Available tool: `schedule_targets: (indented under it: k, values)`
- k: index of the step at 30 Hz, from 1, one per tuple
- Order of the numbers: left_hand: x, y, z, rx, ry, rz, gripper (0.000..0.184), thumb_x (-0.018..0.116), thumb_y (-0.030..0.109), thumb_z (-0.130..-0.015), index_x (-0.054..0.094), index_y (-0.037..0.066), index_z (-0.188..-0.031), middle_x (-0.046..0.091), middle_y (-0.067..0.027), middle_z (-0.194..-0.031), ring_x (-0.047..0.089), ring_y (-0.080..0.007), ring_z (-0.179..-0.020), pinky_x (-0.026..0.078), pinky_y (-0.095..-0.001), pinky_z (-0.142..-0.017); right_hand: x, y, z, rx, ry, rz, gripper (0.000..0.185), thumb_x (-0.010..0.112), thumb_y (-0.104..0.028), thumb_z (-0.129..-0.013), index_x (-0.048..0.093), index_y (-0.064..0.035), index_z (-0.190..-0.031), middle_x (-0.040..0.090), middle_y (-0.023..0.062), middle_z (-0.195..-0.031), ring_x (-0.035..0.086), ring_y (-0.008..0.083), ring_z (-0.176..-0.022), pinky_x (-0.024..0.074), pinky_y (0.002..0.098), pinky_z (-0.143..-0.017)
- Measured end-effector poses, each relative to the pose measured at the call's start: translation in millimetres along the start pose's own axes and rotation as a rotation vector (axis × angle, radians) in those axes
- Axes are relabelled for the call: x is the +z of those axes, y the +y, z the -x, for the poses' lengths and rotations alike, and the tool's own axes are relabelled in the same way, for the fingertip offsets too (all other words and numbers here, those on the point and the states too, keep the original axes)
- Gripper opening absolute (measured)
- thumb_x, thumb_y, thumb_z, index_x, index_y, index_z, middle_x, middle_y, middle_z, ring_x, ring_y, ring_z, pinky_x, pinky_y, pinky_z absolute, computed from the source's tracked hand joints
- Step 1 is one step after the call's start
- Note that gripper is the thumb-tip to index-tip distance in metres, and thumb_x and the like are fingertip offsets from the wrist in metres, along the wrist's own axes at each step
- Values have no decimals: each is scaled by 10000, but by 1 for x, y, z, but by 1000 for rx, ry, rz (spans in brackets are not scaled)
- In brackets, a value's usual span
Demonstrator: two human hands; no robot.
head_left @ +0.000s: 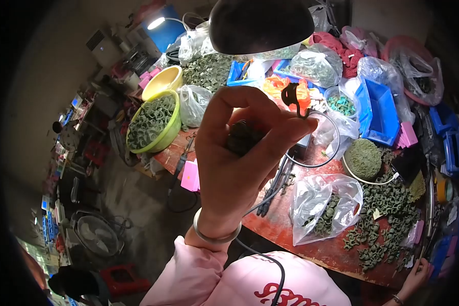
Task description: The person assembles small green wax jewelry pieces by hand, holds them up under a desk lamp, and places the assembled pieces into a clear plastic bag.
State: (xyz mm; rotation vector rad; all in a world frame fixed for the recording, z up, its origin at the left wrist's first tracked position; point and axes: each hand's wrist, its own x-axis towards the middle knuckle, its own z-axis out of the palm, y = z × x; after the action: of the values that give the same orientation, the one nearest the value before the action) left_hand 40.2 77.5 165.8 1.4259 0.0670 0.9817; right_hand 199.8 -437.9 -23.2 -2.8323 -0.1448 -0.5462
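1. My left hand pinches a small dark hooked piece, thumb to forefinger, up above the red table.
2. Dark green stuff sits in its curled palm.
3. My right hand: near table edge, can't tell its grip.

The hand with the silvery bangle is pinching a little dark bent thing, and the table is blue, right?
Only the colour is wrong: the head view shows that the table is red. The left hand with the silvery bangle is pinching a little dark bent thing.
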Motion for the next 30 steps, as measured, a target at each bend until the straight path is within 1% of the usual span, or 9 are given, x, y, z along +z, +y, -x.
schedule_targets:
  k: [3,6,8,13,20,22,26,28,30]
  values:
    - [6,-3,-2,90,7,20,159,568,-90,-838,477,20,-907,668,-176,-817,276,28,-384,205,-139,-364,-5,8,13,-1,3,2,166,602,-149,-888,595,-19,-992,579,94,-860,540,202,-714,440,315,-637]
    - [11,-10,1,-39,-57,1,162,571,-89,-838,471,24,-898,666,-169,-810,286,23,-386,210,-146,-362,-13,-10,16,15,-4,31,182,598,-167,-898,602,-19,-1004,587,98,-868,543,205,-723,439,315,-636]
    - [13,-18,5,-190,17,39,241,683,-54,-799,493,40,-916,595,-1,-655,411,17,-455,270,-155,-392,-22,-32,16,21,-15,50,193,596,-179,-904,607,-19,-1012,593,101,-873,544,207,-730,438,314,-636]
    - [4,-42,0,-216,67,95,204,702,-3,-806,521,57,-876,600,-23,-788,500,4,-540,295,-127,-402,-27,-35,15,5,-24,19,200,588,-191,-917,611,-16,-1011,592,97,-891,537,194,-741,429,306,-634]
    - [1,-49,-3,-248,84,116,212,705,-6,-802,520,53,-888,605,-29,-778,495,5,-525,292,-123,-405,-20,-30,10,39,-25,-8,184,582,-171,-920,608,-10,-1004,584,98,-893,541,209,-779,435,306,-660]
    - [0,-53,-2,-161,53,72,99,623,22,-866,538,51,-907,666,-191,-879,301,29,-425,216,-125,-387,-19,-32,9,9,1,-25,185,582,-170,-920,606,-6,-1004,581,99,-882,539,212,-777,435,310,-659]
    - [-8,-49,1,-222,90,87,113,620,20,-866,524,52,-918,667,-198,-873,293,27,-424,213,-124,-389,-23,-43,6,23,-24,18,178,576,-158,-922,603,-4,-1008,576,98,-885,531,204,-787,432,314,-658]
    - [-21,-48,4,-258,72,-60,123,619,22,-866,517,51,-927,670,-190,-845,288,24,-423,209,-129,-385,-28,-49,7,20,-38,35,167,574,-142,-923,600,-3,-1011,570,92,-893,530,195,-797,430,310,-659]
    - [-41,-49,10,-297,48,-312,118,634,-9,-837,536,49,-863,675,-134,-801,322,32,-429,209,-145,-372,-37,-67,12,85,-91,-142,144,559,-91,-924,587,14,-1018,549,72,-937,532,162,-848,435,278,-712]
